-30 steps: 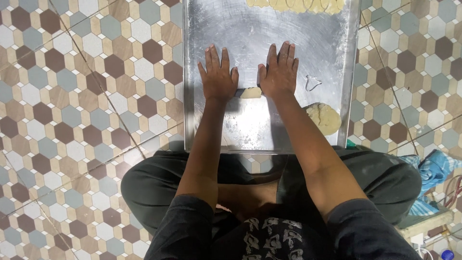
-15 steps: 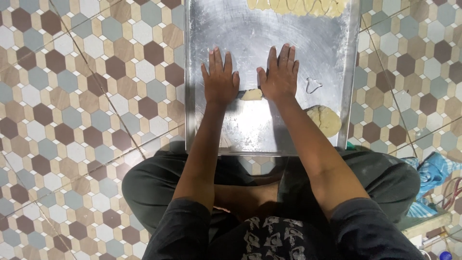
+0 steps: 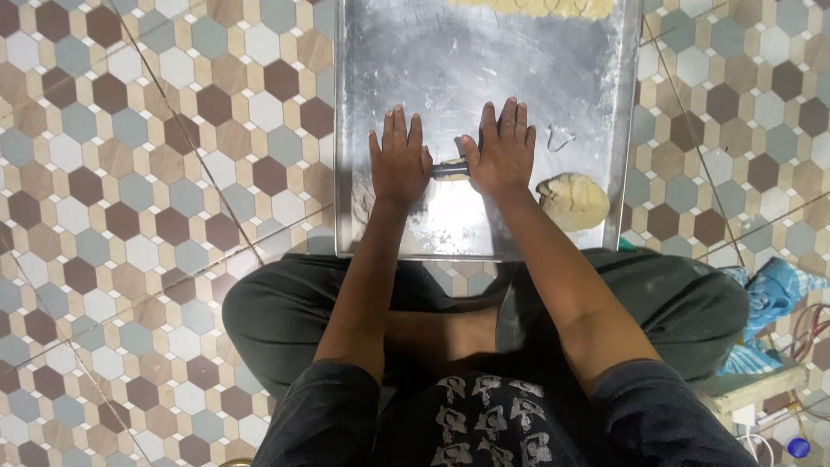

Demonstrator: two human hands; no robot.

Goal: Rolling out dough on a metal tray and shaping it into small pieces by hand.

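Observation:
I sit cross-legged on the floor in front of a flat metal tray (image 3: 484,60). My left hand (image 3: 399,160) and my right hand (image 3: 503,156) lie palm down on it, side by side, fingers stretched forward. A thin grey rod (image 3: 450,169), like a rolling pin, shows in the gap between them and runs under both palms. A small bit of pale dough lies under the rod. To the right of my right hand rests a lump of dough (image 3: 573,201), with a wire cookie cutter (image 3: 562,138) just beyond it.
Rolled-out pale dough (image 3: 536,7) lies at the tray's far edge. The tray sits on a floor of hexagonal tiles (image 3: 173,173). A blue cloth (image 3: 774,294), a wooden piece (image 3: 761,389) and cables lie by my right knee.
Both hands have slid back toward me on the tray. The grey rod now shows between them where only the small piece of dough was seen.

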